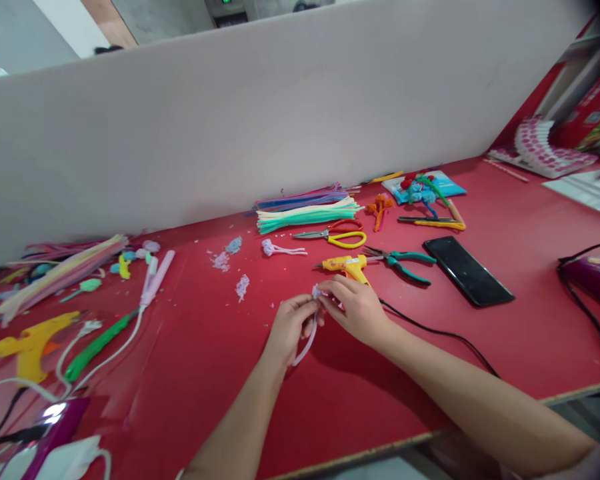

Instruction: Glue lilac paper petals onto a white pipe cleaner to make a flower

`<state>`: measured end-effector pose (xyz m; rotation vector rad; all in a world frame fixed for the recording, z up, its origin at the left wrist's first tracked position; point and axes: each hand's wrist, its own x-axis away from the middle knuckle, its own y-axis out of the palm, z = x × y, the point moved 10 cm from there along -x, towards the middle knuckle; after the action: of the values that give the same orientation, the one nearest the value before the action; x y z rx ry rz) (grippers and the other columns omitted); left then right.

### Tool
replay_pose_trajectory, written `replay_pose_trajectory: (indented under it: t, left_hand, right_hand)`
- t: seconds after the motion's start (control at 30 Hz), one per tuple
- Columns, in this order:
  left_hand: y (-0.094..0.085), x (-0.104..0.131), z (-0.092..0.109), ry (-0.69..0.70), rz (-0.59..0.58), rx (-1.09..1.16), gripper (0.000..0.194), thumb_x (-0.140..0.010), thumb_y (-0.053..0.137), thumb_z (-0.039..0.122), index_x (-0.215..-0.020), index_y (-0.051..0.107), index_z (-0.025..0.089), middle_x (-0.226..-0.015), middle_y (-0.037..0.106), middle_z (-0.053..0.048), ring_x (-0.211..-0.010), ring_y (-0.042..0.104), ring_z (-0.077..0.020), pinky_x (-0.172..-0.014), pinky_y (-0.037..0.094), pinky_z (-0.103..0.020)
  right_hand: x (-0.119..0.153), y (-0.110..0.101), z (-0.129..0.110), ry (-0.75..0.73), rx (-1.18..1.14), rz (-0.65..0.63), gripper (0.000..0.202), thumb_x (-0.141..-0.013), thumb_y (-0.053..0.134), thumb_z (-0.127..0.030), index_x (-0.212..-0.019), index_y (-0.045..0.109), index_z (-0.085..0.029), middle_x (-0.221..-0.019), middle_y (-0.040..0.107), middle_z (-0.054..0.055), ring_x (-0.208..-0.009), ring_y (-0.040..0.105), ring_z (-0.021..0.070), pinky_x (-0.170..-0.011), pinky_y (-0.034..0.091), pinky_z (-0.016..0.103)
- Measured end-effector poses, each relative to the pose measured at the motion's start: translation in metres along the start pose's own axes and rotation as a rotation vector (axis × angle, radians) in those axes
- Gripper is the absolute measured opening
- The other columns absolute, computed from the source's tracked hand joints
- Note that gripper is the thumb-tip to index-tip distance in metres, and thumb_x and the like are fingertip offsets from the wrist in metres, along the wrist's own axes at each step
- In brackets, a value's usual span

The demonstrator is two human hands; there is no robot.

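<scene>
I'm looking at a pale pink pipe cleaner [307, 337], held just above the desk [205, 347] near the middle, a bit toward the front edge. Its top end is curled into a small fuzzy knot; the tail is hanging down and curving toward the front edge.

L hand [291, 327] is pinching the stem just below the knot, thumb and fingers pressed together on it. R hand [356, 308] is closing its fingertips on the knot itself, approx. from above. Both grips are tight on the pipe cleaner; neither hand is touching the desk.

Right behind the R hand a yellow glue gun [347, 265] is lying, nozzle pointing toward the left edge, its black cord [430, 330] running under the R forearm toward the front-right corner. Further back: yellow-handled scissors [337, 235], teal pliers [405, 261], a phone [467, 270] face down, a bundle of cream and mint pipe cleaners [307, 215] near the back wall. A finished pink twist [280, 249] and fluff scraps [241, 287] are lying left of the gun.

Risks, my judgement: the knot could be unwinding if the R pinch slackens, the wire being springy. R wrist is very close to the gun nozzle; if hot, burn risk. Forearm could be snagging the cord and dragging the gun.
</scene>
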<state>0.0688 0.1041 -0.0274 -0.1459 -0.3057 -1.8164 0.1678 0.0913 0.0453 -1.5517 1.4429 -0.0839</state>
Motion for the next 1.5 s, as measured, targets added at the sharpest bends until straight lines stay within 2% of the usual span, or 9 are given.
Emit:
replay_pose_trajectory:
  t: [0.7, 0.9, 1.1, 1.5]
  left_hand:
    - [0.001, 0.000, 0.000, -0.001, -0.009, -0.001, 0.018, -0.079, 0.054, 0.027, -0.068, 0.059, 0.013, -0.053, 0.057, 0.001, -0.036, 0.032, -0.0025, -0.037, 0.017, -0.019]
    - [0.001, 0.001, 0.005, 0.024, -0.008, -0.006, 0.018, -0.078, 0.056, 0.031, -0.073, 0.060, 0.014, -0.055, 0.057, 0.001, -0.037, 0.032, -0.0033, -0.038, 0.018, -0.019]
    - [0.001, 0.002, 0.014, 0.103, 0.025, -0.115, 0.022, -0.077, 0.058, 0.034, -0.067, 0.058, 0.015, -0.056, 0.057, 0.001, -0.040, 0.038, -0.0048, -0.042, 0.026, -0.019]
    - [0.004, 0.003, 0.013, 0.090, 0.002, -0.107, 0.022, -0.078, 0.056, 0.033, -0.066, 0.057, 0.014, -0.057, 0.057, 0.001, -0.039, 0.036, -0.0042, -0.041, 0.024, -0.019]
  right_hand:
    - [0.000, -0.001, 0.000, 0.020, 0.007, -0.007, 0.015, -0.088, 0.046, -0.023, -0.098, 0.057, -0.018, -0.083, 0.062, 0.005, -0.074, 0.058, 0.0157, -0.067, 0.045, 0.026]
    - [-0.001, -0.015, 0.001, 0.028, -0.063, 0.076, 0.015, -0.088, 0.046, -0.023, -0.097, 0.057, -0.019, -0.079, 0.060, 0.004, -0.063, 0.054, 0.0132, -0.061, 0.044, 0.025]
    - [-0.001, -0.018, -0.006, -0.054, -0.054, 0.074, 0.014, -0.087, 0.047, -0.020, -0.096, 0.057, -0.020, -0.080, 0.060, 0.005, -0.066, 0.055, 0.0138, -0.062, 0.044, 0.025]
    - [-0.001, -0.014, -0.008, -0.079, 0.021, 0.060, 0.014, -0.086, 0.048, -0.019, -0.097, 0.057, -0.019, -0.082, 0.061, 0.005, -0.070, 0.056, 0.0146, -0.063, 0.042, 0.025]
